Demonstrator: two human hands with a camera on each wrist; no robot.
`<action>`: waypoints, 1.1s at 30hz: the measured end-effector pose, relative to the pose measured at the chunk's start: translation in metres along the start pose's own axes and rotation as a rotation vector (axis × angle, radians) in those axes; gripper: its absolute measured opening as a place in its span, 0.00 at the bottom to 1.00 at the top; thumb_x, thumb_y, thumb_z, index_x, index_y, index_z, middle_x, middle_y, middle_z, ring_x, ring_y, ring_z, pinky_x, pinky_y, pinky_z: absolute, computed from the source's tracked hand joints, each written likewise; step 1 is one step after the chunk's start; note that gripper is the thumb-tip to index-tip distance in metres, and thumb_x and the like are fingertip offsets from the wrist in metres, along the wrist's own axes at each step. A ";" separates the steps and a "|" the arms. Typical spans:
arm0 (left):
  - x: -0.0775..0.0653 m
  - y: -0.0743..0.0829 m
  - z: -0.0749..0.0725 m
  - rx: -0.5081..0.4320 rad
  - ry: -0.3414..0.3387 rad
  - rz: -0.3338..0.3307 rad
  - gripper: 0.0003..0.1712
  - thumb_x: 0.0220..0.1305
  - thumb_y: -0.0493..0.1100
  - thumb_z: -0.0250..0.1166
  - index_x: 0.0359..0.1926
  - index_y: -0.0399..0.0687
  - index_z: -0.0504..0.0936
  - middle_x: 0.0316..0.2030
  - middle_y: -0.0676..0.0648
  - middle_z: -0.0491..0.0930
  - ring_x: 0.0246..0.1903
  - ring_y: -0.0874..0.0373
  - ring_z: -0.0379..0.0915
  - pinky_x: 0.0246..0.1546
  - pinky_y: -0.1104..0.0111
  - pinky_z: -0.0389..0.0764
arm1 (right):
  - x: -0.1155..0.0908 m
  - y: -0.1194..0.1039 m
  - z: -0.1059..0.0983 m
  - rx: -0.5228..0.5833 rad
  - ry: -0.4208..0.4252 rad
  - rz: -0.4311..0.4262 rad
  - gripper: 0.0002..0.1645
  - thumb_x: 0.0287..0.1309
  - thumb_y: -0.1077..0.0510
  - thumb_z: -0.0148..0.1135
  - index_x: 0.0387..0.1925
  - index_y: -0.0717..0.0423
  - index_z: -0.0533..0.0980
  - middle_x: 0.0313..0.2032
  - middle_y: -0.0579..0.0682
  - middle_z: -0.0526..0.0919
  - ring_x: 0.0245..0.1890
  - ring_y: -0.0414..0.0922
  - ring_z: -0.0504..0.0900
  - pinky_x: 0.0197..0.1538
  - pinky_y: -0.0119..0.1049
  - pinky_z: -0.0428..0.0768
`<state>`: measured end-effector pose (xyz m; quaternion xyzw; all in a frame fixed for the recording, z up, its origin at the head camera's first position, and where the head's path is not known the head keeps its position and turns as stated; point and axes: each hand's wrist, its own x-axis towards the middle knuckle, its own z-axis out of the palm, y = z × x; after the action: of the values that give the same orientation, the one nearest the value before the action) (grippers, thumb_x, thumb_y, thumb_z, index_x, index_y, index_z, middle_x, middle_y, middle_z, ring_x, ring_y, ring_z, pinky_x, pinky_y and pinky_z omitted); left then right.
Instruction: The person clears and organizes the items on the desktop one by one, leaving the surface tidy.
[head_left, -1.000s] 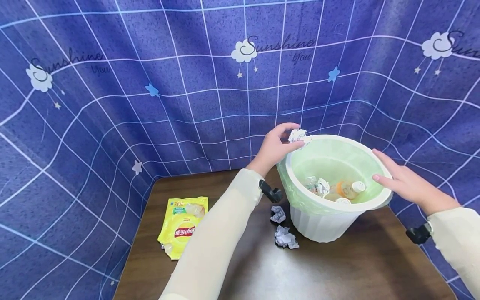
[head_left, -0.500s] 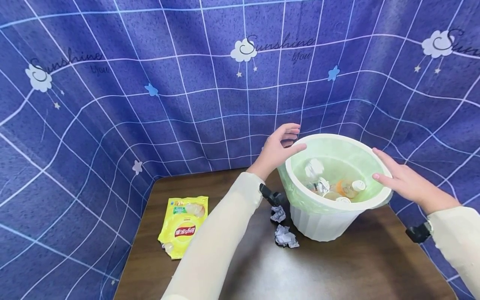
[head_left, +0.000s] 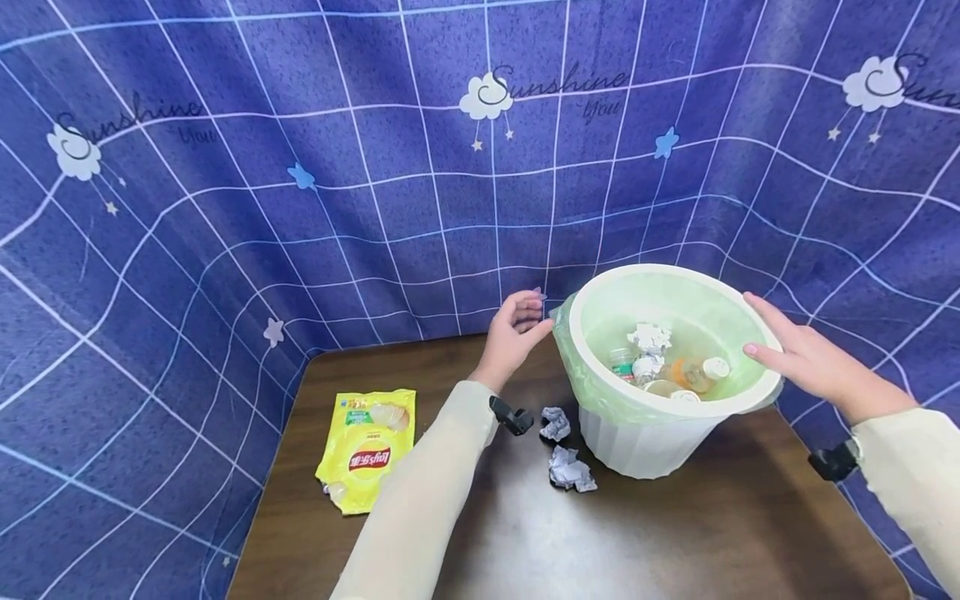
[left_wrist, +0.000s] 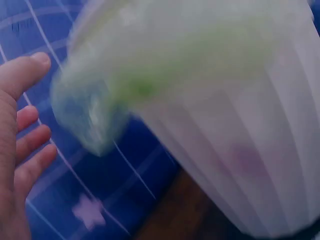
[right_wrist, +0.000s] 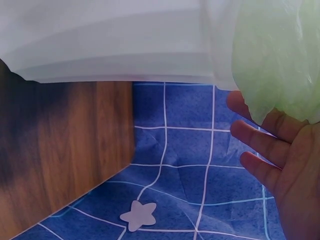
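A white trash bin (head_left: 633, 446) with a pale green liner bag (head_left: 592, 392) stands on the table. My right hand (head_left: 817, 358) holds its right rim, thumb and forefinger over the edge. In the right wrist view its other fingers (right_wrist: 260, 140) extend outside, below the bag's overhang. My left hand (head_left: 510, 337), holding nothing, is just left of the bin with its fingers loosely bent. Inside the bin lie a crumpled paper ball (head_left: 649, 336), an orange-labelled plastic bottle (head_left: 693, 375) and other trash. Two more crumpled paper balls (head_left: 556, 423) rest on the table beside it.
A yellow Lay's chip bag (head_left: 367, 450) lies on the left of the brown wooden table (head_left: 637, 542). A blue curtain (head_left: 420, 208) with white grid lines hangs behind and around the table.
My left hand has let go of a crumpled paper ball, which fell into the bin. That hand then moved left and down, off the rim. My right hand stays in place.
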<state>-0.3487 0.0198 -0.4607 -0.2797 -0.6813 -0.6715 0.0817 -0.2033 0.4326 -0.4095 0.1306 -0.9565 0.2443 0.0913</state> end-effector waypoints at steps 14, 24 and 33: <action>-0.073 -0.095 0.001 -0.014 -0.096 -0.279 0.42 0.56 0.31 0.74 0.70 0.41 0.67 0.62 0.35 0.74 0.62 0.41 0.71 0.65 0.43 0.67 | 0.000 0.000 -0.005 0.005 -0.009 0.029 0.47 0.69 0.53 0.59 0.80 0.53 0.47 0.52 0.72 0.81 0.49 0.62 0.80 0.44 0.33 0.71; -0.101 -0.126 0.008 -0.038 -0.193 -0.357 0.48 0.53 0.30 0.75 0.73 0.42 0.62 0.68 0.31 0.66 0.69 0.32 0.59 0.70 0.43 0.60 | 0.001 0.000 -0.003 0.010 0.003 0.019 0.47 0.68 0.53 0.61 0.80 0.52 0.48 0.49 0.69 0.83 0.43 0.35 0.78 0.43 0.23 0.68; -0.106 -0.130 0.019 0.008 -0.212 -0.365 0.50 0.50 0.27 0.75 0.73 0.37 0.61 0.68 0.26 0.64 0.68 0.30 0.60 0.68 0.41 0.61 | 0.002 -0.001 -0.002 0.006 -0.011 0.037 0.47 0.68 0.53 0.60 0.80 0.54 0.48 0.48 0.68 0.83 0.44 0.52 0.81 0.46 0.31 0.71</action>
<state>-0.3189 0.0171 -0.6271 -0.2204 -0.7282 -0.6392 -0.1122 -0.2046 0.4322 -0.4071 0.1144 -0.9585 0.2482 0.0810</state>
